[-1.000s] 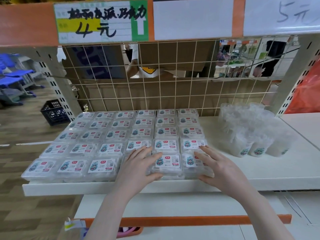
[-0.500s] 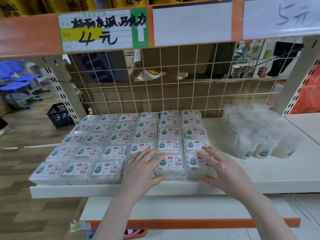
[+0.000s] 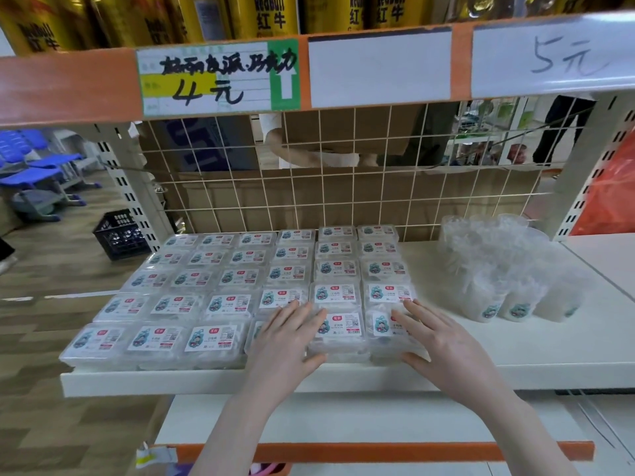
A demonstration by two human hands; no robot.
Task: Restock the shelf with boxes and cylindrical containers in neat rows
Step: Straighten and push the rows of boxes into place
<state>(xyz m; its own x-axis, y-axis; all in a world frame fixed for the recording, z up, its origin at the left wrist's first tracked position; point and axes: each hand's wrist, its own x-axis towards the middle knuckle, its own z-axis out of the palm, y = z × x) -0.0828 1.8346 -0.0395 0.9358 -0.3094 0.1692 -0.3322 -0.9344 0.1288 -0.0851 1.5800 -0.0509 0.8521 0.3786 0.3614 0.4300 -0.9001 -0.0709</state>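
Clear plastic boxes [image 3: 213, 300] with white labels lie in several neat rows across the left half of the white shelf [image 3: 515, 359]. My left hand [image 3: 285, 341] rests flat on a front-row box, fingers straight, thumb at the front edge of the box beside it [image 3: 338, 333]. My right hand [image 3: 443, 341] lies flat over the rightmost front box [image 3: 383, 326], thumb against its front edge. Clear cylindrical containers [image 3: 505, 273] stand in a cluster to the right of the boxes, apart from both hands.
A wire grid [image 3: 343, 187] backs the shelf, with cardboard and a person behind it. An orange rail with price tags [image 3: 220, 77] and gold cans [image 3: 271, 12] hang overhead. A black crate [image 3: 120, 235] sits on the floor at left. Bare shelf lies between boxes and containers.
The view has tilted upward, so the shelf and hands sit lower in the picture. Both hands stay flat on the front-row boxes, barely shifted.
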